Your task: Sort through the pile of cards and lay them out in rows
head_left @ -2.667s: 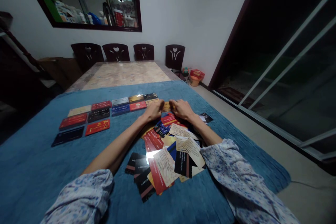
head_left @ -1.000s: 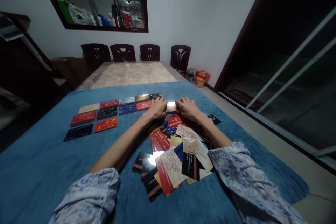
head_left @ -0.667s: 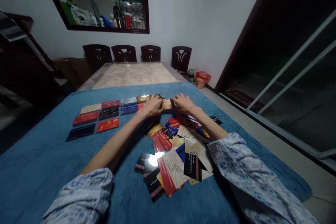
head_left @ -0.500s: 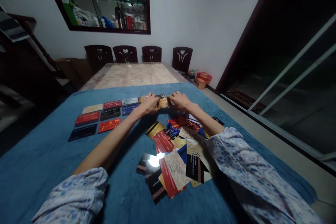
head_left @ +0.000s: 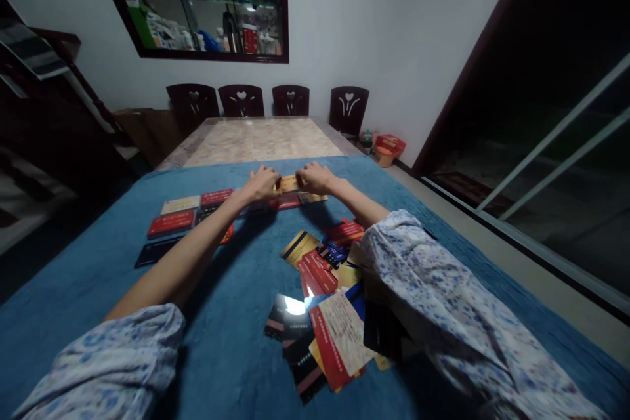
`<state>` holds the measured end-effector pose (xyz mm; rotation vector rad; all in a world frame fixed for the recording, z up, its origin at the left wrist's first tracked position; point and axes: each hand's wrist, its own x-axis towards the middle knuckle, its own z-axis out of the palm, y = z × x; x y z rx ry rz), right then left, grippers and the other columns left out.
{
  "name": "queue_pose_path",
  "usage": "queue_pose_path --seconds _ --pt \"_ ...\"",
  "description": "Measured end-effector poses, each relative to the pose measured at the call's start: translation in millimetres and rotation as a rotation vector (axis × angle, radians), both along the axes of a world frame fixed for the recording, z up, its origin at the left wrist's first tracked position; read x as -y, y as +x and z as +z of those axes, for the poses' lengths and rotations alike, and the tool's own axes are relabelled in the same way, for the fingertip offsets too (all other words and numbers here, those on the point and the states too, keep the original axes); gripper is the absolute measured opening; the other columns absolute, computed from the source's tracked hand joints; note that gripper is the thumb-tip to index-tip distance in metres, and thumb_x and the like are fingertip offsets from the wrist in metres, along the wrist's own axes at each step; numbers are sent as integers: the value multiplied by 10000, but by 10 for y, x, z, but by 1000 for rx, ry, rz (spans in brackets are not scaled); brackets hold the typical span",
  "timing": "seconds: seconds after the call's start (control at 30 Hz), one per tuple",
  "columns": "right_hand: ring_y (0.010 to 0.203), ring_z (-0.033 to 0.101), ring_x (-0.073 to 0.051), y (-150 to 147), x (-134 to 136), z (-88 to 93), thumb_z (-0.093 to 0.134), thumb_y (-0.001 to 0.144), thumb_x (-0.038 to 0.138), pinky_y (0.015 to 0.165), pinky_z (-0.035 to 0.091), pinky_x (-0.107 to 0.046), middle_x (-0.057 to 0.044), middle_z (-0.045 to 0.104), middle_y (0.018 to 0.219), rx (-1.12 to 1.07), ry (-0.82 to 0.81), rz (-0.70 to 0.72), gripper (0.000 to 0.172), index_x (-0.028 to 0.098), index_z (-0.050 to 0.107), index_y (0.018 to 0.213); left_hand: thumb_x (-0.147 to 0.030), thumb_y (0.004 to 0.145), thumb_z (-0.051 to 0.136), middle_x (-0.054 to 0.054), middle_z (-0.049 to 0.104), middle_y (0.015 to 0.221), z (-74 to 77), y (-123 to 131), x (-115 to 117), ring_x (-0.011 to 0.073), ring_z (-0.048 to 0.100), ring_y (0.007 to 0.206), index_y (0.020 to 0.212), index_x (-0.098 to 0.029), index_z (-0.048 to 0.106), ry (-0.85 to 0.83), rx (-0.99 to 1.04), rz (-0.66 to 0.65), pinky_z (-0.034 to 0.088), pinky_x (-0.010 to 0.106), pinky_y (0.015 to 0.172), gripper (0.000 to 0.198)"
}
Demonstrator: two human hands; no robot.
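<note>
Between my two hands is a gold plastic card [head_left: 288, 183], held by its short ends over the far row of cards. My left hand [head_left: 262, 184] pinches its left end, and my right hand [head_left: 315, 178] pinches the right end. Just below it lie a red card [head_left: 287, 201] and a gold card [head_left: 313, 197]. Sorted cards sit to the left, among them a cream card [head_left: 180, 204], a red card stack [head_left: 170, 224] and a dark blue card [head_left: 156, 251], partly covered by my left forearm. A loose, overlapping card pile [head_left: 339, 328] spreads nearer me, partly under my right sleeve.
A blue cloth [head_left: 216, 354] covers the near part of the table, with the patterned tabletop [head_left: 266, 136] bare beyond it. Several dark chairs [head_left: 348, 108] stand along the far end. A red and orange container [head_left: 386, 149] is on the floor at right.
Both hands have moved left and slightly farther away with the gold card, now over the far row. A gold card shows to the right below them. The view has shifted slightly.
</note>
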<state>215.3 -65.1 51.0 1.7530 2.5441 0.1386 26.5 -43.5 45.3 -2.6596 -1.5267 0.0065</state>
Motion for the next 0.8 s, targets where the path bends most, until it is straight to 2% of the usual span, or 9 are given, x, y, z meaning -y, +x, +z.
queue_pose_path --seconds 0.33,0.63,0.8 --pt "1320 435 -376 -225 -355 -103 612 910 346 981 453 -501 -172 559 1403 -23 -67 44 379 214 684 1259 -310 752 613 152 666 1218 -75 -180 -230 387 509 1226 1079 -167 726 -45 0 64 481 485 948 374" --pt "1310 468 -356 -250 -504 -228 608 893 314 941 450 -437 -128 600 1424 25 -98 47 421 236 661 1304 -289 727 611 150 688 1214 -215 -149 -359 402 497 1236 1016 -200 744 -102 -35 112 479 559 968 330" --pt "1307 483 -344 -253 -547 -240 597 890 311 916 461 -391 -107 628 1408 42 -123 69 424 254 666 1304 -302 724 599 145 708 1175 -245 -155 -411 384 500 1235 972 -203 731 -122 -40 116 468 557 988 298"
